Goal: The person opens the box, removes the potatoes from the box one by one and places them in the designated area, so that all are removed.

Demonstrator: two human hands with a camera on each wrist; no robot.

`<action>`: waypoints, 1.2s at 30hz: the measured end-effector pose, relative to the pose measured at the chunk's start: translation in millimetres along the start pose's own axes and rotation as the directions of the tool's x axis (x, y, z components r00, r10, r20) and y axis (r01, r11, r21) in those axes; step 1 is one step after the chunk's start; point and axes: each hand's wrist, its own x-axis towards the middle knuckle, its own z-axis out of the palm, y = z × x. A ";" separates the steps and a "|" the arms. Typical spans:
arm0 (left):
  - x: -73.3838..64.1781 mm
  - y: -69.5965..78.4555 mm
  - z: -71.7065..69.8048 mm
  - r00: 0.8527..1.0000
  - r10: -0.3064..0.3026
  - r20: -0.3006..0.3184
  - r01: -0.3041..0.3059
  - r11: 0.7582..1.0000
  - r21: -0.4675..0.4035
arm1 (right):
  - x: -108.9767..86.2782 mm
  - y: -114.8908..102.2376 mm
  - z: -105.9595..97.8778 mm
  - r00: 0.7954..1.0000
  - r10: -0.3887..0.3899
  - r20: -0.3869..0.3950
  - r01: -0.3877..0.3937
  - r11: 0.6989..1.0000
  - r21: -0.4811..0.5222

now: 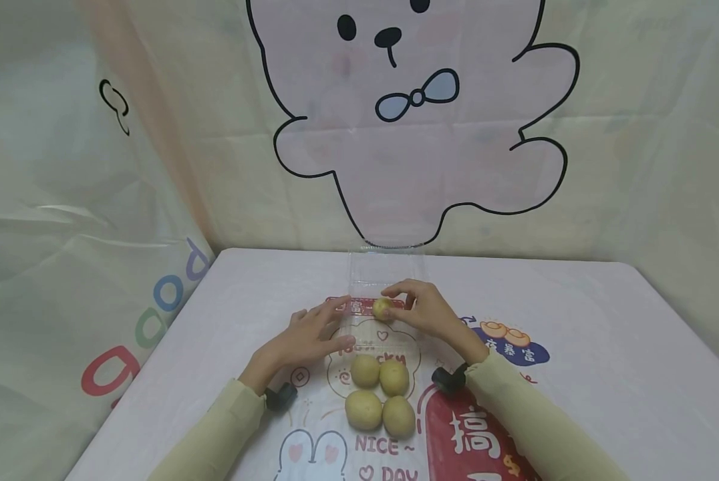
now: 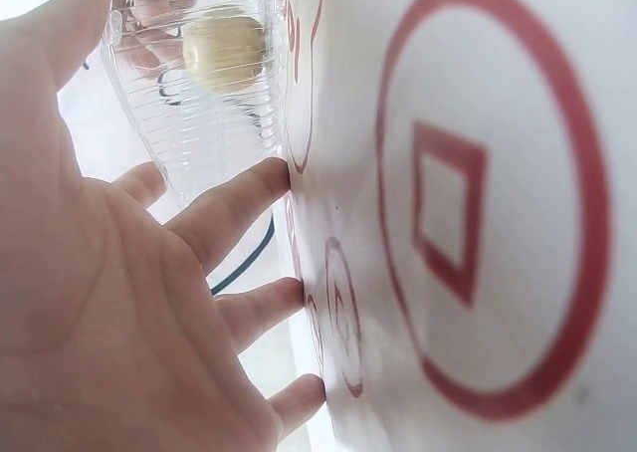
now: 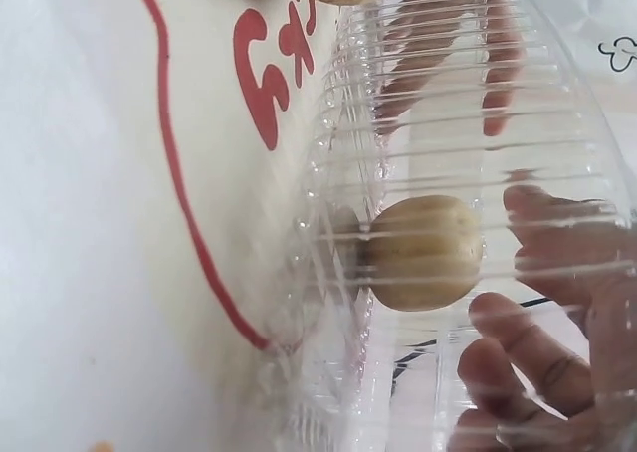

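Note:
A clear ribbed plastic clamshell box (image 1: 359,288) stands on the table, its lid raised toward the back. One small round yellow-tan potato (image 3: 426,253) sits inside, seen through the ribbed wall in both wrist views. My right hand (image 1: 428,310) is over the box, thumb and fingers close around that potato; the right wrist view shows a small gap between them. My left hand (image 1: 305,337) is spread at the box's left side, several fingertips on the tabletop (image 2: 358,94). In front of the box lie several more potatoes (image 1: 363,409), grouped close together.
The white table covering (image 1: 576,321) has printed drawings and lettering, including a red panel (image 1: 468,434) at front right. A printed cloth (image 1: 486,153) hangs behind the table and another (image 1: 35,267) at the left. Dark wrist cameras (image 1: 450,379) sit on both wrists.

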 end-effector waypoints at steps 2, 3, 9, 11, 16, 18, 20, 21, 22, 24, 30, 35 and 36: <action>-0.1 0.5 -0.6 1.000 -0.002 0.002 0.002 1.000 0.003 | 0.6 0.6 -0.1 1.000 0.011 0.008 -0.011 1.000 -0.008; -0.1 0.5 -0.5 1.000 -0.004 0.003 0.004 1.000 0.005 | 0.8 0.6 -0.4 1.000 0.018 0.012 -0.018 1.000 -0.010; 0.2 -0.2 0.1 1.000 -0.003 0.002 0.003 1.000 -0.002 | 3.1 -0.4 -1.2 0.999 0.038 0.029 -0.037 0.999 -0.033; 0.2 -0.2 0.2 1.000 -0.003 0.004 0.003 1.000 -0.006 | 3.7 -0.6 -1.1 0.999 0.042 0.032 -0.040 0.998 -0.042; -0.1 0.3 -0.2 1.000 -0.001 0.007 0.001 1.000 -0.011 | 5.1 -1.4 -0.5 0.997 0.057 0.049 -0.054 0.997 -0.061; -0.1 0.4 -0.5 1.000 0.002 0.006 -0.002 1.000 -0.011 | 5.3 -2.0 -0.4 0.996 0.061 0.058 -0.057 0.996 -0.071; -0.1 0.3 -0.6 1.000 0.004 0.005 -0.004 1.000 -0.009 | 5.4 -2.8 -0.1 0.996 0.066 0.067 -0.061 0.995 -0.083; -0.2 0.3 -0.7 1.000 0.004 0.005 -0.004 1.000 -0.007 | 5.4 -2.9 0.0 0.995 0.068 0.071 -0.062 0.994 -0.086; -0.1 0.3 -0.8 1.000 0.006 0.004 -0.006 1.000 -0.006 | 5.3 -3.4 0.0 0.995 0.070 0.074 -0.064 0.994 -0.090; 0.0 0.3 -0.7 1.000 0.007 0.004 -0.007 1.000 -0.002 | 5.3 -4.4 0.3 0.994 0.076 0.079 -0.069 0.993 -0.098; -0.1 0.5 -0.1 1.000 0.006 0.005 -0.006 1.000 0.004 | 5.1 -6.1 2.0 0.992 0.091 0.086 -0.080 0.990 -0.120; -1.0 2.1 -0.7 1.000 -0.002 0.007 0.002 1.000 0.008 | 5.5 -4.2 3.2 0.992 0.089 0.088 -0.076 0.988 -0.135; -1.1 2.4 -0.9 1.000 -0.003 0.009 0.003 1.000 0.007 | 5.6 -3.6 3.2 0.992 0.087 0.088 -0.075 0.988 -0.138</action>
